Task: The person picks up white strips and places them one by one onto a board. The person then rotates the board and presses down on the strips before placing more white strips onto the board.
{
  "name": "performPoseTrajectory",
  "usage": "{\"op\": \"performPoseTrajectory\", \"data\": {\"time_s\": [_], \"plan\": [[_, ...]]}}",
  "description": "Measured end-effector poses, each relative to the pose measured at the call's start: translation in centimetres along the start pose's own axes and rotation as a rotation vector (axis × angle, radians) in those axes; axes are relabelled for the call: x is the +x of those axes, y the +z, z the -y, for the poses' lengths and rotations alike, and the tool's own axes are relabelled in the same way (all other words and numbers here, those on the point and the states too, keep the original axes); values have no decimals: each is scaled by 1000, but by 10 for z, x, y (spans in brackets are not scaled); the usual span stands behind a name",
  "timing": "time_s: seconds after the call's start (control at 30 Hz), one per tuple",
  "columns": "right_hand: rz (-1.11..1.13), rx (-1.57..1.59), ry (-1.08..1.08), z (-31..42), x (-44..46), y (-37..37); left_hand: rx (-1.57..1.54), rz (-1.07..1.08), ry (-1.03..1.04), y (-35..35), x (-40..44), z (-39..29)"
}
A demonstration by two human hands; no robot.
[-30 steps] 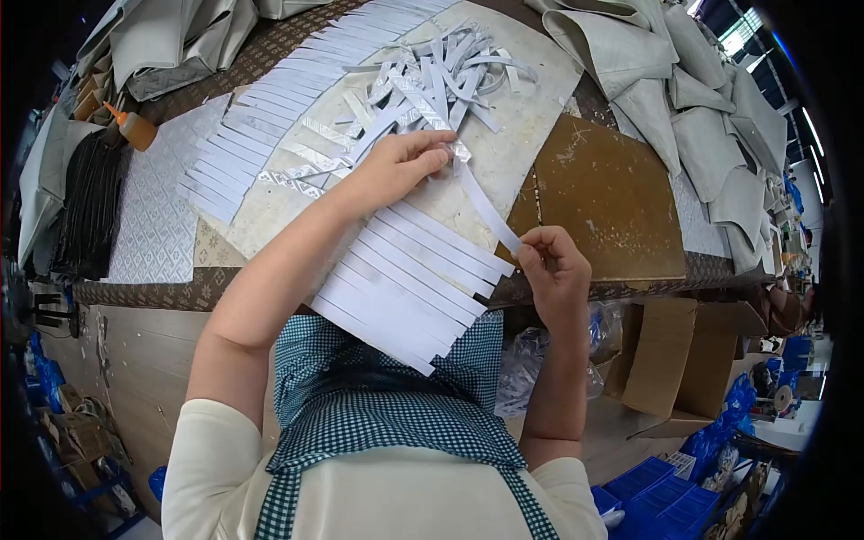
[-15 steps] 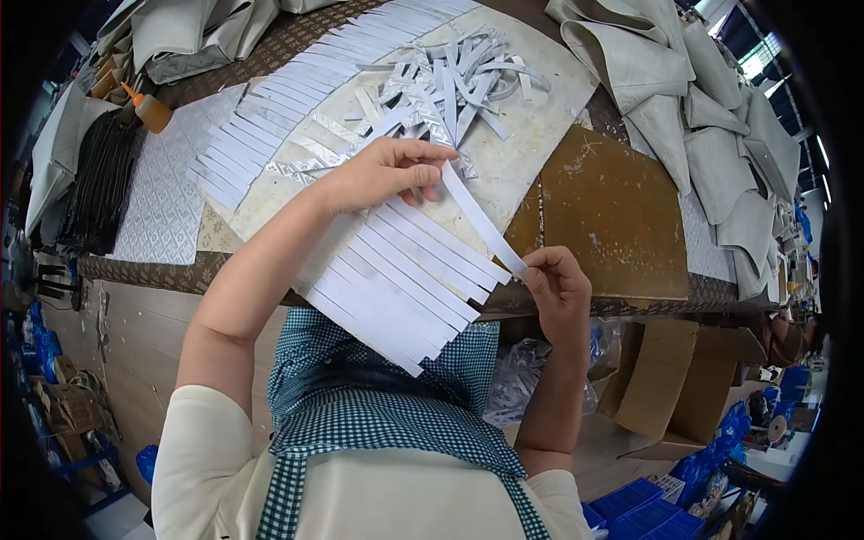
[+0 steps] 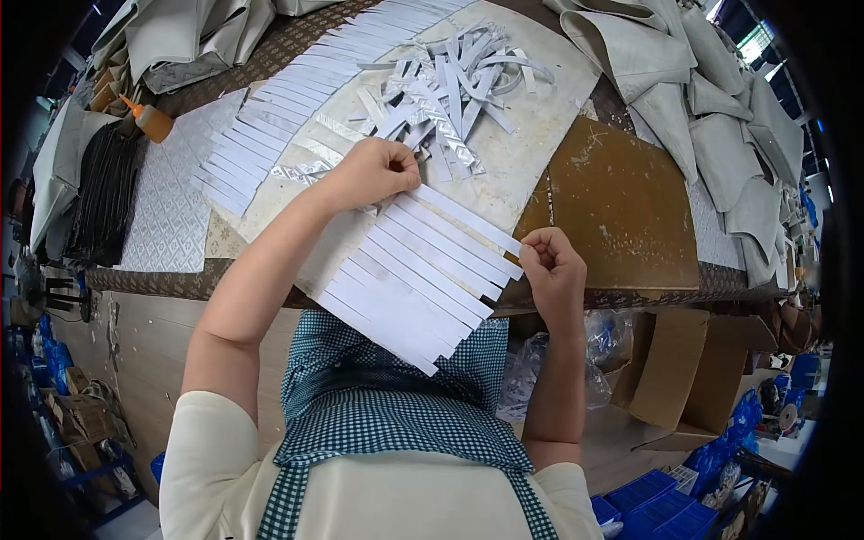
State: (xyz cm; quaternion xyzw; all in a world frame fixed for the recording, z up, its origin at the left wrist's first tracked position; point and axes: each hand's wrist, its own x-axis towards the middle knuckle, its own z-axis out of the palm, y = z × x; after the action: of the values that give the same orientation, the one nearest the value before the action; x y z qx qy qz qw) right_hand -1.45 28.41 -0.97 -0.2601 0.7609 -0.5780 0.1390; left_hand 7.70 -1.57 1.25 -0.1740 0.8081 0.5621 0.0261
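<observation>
A narrow white strip (image 3: 470, 221) stretches between my two hands. My left hand (image 3: 373, 175) pinches its upper end, while the fingertips of my right hand (image 3: 553, 270) grip its lower end. Right beside it lies a row of similar white strips (image 3: 396, 288), set side by side at a slant, with uneven ends hanging past the table's front edge. Beyond my left hand is a loose heap of white and silver-patterned strips (image 3: 450, 85). A longer curved row of white strips (image 3: 297, 94) runs along the left of the pale sheet (image 3: 531, 148) under them.
A brown board (image 3: 621, 211) lies at the right of the table. Folded pale sheets (image 3: 733, 135) are piled at the far right, more (image 3: 180, 40) at the back left. An orange-bodied bottle (image 3: 151, 121) lies near a dark stack (image 3: 101, 193). An open cardboard box (image 3: 670, 373) stands below.
The strip between my hands has come down to the left, from standing off at an angle to lying along the edge of the row. My left hand has moved slightly left and down.
</observation>
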Motion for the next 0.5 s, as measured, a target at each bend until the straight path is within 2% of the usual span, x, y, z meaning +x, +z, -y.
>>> {"op": "performPoseTrajectory", "data": {"time_s": [0.1,0.2,0.5], "plan": [[-14,-43,-7,1,3,2,122,9,-2,-1,4,-1],[-7,-53,21,2,4,3,294,1,93,0,5,-3],[19,-98,18,-2,2,5,515,-35,183,3,6,-3]]}}
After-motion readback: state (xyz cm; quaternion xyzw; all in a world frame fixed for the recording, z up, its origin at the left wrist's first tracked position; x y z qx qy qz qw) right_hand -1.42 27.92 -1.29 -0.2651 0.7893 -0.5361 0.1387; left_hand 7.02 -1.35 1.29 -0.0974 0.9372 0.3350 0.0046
